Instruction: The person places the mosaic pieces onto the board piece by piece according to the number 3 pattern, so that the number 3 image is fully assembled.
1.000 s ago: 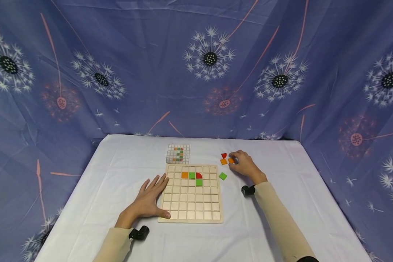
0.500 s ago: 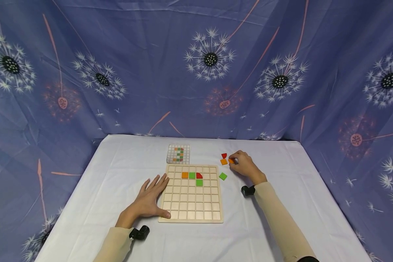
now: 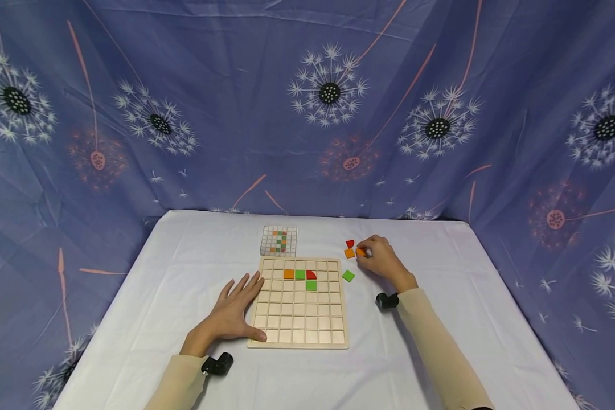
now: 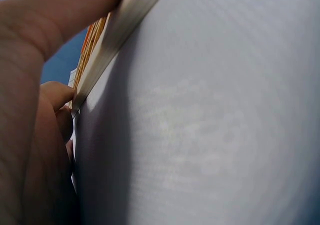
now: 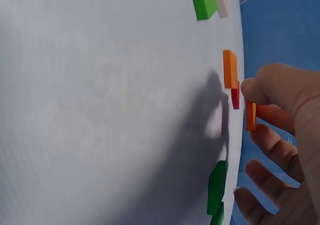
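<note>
A person's right hand pinches an orange tile between thumb and fingers, the remaining fingers loosely bent. The tile is a flat, straight-edged piece, bright orange; the right wrist view catches it nearly edge-on as a slim upright bar against the blue curtain, its face mostly turned away. From the head view it is right of and beyond a pale wooden board, over the white cloth, with only a small patch of colour showing past the fingertips. Just left of it lie a second orange tile, set slightly askew, and a red quarter-round; nearer the person, beside the board's right edge, a green tile is turned cornerwise like a diamond. The left hand rests along the board's left side, fingers spread wide, the thumb over the near left corner. The board is a smooth grid of square cells; its second row from the far edge holds, left to right, an orange square, a green square and a red wedge with one rounded corner, and directly below the wedge sits another green square. Beyond the board's far left part lies a small pattern card printed with coloured squares.
</note>
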`<state>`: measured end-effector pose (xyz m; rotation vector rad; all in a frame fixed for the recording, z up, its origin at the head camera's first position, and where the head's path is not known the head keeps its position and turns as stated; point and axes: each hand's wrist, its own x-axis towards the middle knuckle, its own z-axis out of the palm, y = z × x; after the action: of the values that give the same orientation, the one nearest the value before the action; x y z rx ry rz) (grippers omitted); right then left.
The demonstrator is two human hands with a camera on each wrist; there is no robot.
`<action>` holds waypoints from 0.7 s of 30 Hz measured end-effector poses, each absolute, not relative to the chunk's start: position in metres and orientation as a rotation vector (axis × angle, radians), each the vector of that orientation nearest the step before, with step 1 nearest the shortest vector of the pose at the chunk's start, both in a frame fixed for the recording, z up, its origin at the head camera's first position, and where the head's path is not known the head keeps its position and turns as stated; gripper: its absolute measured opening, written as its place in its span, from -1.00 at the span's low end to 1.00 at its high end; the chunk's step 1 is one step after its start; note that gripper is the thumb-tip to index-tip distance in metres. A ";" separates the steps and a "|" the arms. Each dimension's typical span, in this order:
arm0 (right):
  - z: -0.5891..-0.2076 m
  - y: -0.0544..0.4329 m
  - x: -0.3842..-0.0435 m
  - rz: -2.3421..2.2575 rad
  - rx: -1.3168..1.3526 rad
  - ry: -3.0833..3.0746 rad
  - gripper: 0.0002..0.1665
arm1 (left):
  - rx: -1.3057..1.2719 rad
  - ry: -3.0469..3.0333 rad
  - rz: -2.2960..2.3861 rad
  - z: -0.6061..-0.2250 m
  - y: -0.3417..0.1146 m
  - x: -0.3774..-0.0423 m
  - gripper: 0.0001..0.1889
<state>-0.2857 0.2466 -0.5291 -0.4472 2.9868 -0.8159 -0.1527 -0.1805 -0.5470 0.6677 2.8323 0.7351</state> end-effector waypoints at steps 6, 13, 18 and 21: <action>-0.528 0.242 -0.281 -0.922 -0.447 2.959 -0.59 | 0.664 2.831 0.742 -0.546 -0.180 -0.152 0.49; -0.527 0.234 -0.271 -1.035 -0.428 2.952 -0.60 | 0.664 2.832 0.737 -0.545 -0.180 -0.152 0.48; -0.526 0.229 -0.266 -1.104 -0.448 2.943 -0.60 | 0.670 2.838 0.734 -0.544 -0.180 -0.151 0.48; -0.525 0.226 -0.263 -1.128 -0.466 2.950 -0.60 | 0.674 2.842 0.732 -0.544 -0.179 -0.151 0.48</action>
<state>-0.2630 0.2261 -0.5253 -0.4656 2.9503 -1.1277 -0.1514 -0.1794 -0.5437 0.6741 2.8417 0.7319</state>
